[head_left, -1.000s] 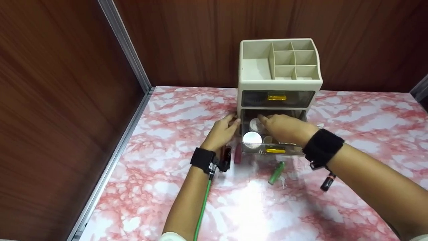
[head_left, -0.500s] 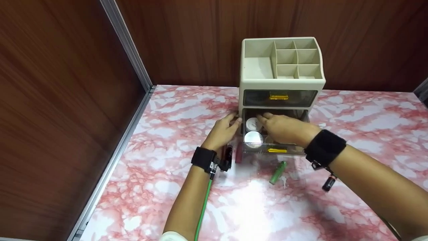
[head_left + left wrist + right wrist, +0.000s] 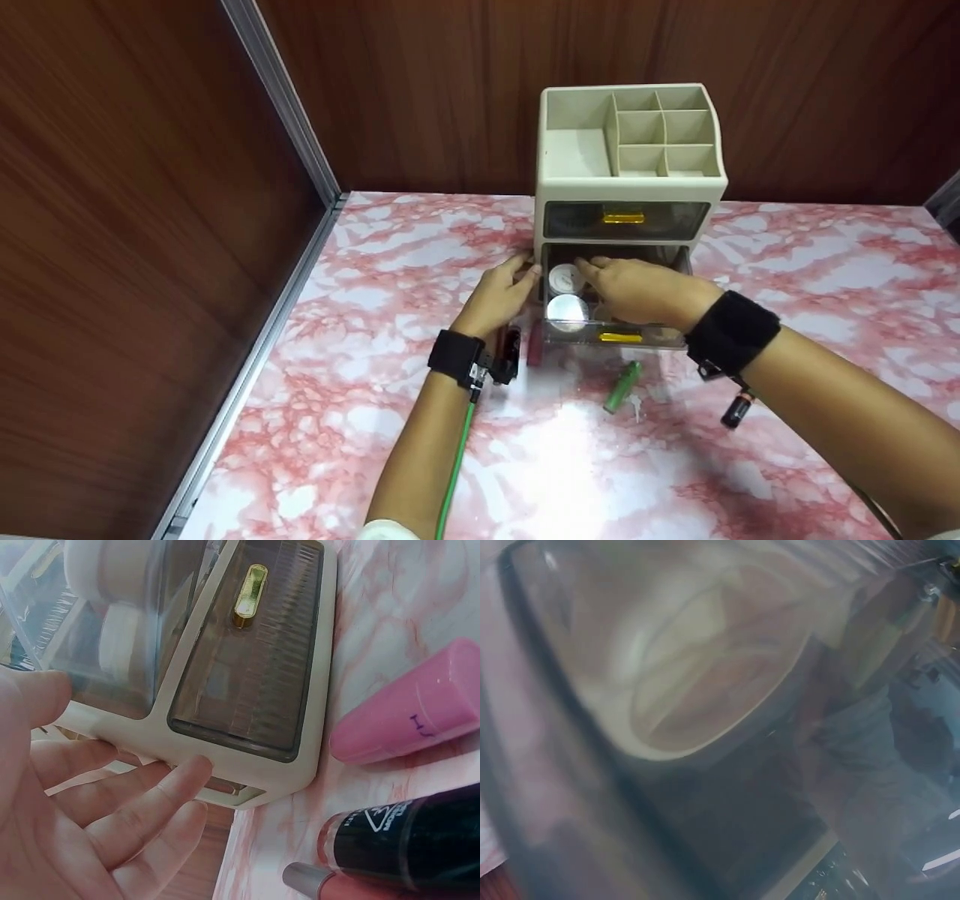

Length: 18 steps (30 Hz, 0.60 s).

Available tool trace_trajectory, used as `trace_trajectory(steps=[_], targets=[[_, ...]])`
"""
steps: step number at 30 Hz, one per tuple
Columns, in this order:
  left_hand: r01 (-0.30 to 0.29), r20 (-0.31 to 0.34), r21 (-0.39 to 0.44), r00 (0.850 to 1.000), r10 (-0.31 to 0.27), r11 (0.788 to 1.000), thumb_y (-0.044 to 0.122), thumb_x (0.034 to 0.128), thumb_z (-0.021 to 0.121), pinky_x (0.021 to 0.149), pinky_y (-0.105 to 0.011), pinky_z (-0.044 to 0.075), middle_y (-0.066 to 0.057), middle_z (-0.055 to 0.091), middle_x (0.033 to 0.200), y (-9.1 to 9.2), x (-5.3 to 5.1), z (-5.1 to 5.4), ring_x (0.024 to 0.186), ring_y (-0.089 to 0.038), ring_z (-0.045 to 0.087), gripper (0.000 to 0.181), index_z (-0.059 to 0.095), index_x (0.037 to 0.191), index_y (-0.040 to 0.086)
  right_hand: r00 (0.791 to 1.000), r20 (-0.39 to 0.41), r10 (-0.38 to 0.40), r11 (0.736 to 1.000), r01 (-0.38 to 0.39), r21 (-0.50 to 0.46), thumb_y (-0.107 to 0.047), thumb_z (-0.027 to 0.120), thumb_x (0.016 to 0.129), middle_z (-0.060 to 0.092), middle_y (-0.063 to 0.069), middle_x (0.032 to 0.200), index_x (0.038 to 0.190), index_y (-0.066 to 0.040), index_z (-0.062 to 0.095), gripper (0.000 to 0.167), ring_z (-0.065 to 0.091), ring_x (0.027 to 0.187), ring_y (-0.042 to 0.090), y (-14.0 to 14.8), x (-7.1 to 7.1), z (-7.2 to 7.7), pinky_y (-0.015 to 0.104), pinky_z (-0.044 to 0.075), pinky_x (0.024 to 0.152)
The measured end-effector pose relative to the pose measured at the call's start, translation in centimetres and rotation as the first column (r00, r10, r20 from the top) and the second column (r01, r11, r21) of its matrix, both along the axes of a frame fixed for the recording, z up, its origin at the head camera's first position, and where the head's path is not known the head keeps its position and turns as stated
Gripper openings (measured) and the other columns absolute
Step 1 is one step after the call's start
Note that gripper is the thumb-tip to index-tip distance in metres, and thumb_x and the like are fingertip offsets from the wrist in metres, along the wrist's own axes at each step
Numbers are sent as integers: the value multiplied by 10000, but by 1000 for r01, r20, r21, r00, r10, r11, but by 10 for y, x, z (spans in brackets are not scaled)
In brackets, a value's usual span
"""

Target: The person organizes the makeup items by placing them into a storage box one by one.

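Note:
A cream cosmetics organizer (image 3: 630, 184) has its lower clear drawer (image 3: 577, 336) pulled out. Inside it lie a white round jar (image 3: 565, 278) and a shiny round-lidded jar (image 3: 567, 310). My right hand (image 3: 637, 289) reaches down into this drawer beside the white jar; its fingertips are partly hidden, and whether they pinch anything does not show. The right wrist view is a blur of clear plastic and a pale round rim (image 3: 660, 754). Against the organizer's left side rests my left hand (image 3: 499, 296), its fingers (image 3: 142, 814) loosely extended and touching the cream frame, holding nothing.
By the left wrist lie a pink tube (image 3: 412, 709), a black bottle (image 3: 397, 840) and a coral tube with a silver end (image 3: 352, 886). A green tube (image 3: 622, 387) lies before the drawer. A small black cylinder (image 3: 736, 409) is below the right wrist. Wood panels stand behind and left.
The white jar has shifted slightly left in the drawer, away from my right hand's fingers. My left hand stays at the organizer's side.

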<state>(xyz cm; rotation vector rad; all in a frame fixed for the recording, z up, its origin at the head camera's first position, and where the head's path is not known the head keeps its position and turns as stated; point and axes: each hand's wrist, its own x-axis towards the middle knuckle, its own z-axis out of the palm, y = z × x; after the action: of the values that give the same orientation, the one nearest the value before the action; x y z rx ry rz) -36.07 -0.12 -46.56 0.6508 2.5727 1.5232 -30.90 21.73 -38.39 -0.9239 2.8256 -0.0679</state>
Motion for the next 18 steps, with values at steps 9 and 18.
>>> trace_trajectory(steps=[9, 18], targets=[[16, 1, -32, 1000, -16, 999, 395, 1026, 475, 852, -262, 490, -85, 620, 1278, -2, 0, 2, 930, -173, 673, 518, 463, 1449, 96, 1000, -3, -16, 1000, 16, -17, -165, 632, 934, 421, 337, 1392, 1467, 102, 292, 686, 489, 1212, 463, 10, 11, 6, 522, 388, 1022], [12, -9, -114, 1000, -13, 993, 485, 1011, 445, 946, -354, 467, -64, 586, 1332, -16, 3, 16, 1063, -171, 615, 565, 434, 1477, 166, 972, -228, 63, 992, -87, -96, -49, 634, 905, 609, 223, 1107, 1421, 89, 403, 581, 637, 904, 382, 29, 27, 10, 475, 537, 797]])
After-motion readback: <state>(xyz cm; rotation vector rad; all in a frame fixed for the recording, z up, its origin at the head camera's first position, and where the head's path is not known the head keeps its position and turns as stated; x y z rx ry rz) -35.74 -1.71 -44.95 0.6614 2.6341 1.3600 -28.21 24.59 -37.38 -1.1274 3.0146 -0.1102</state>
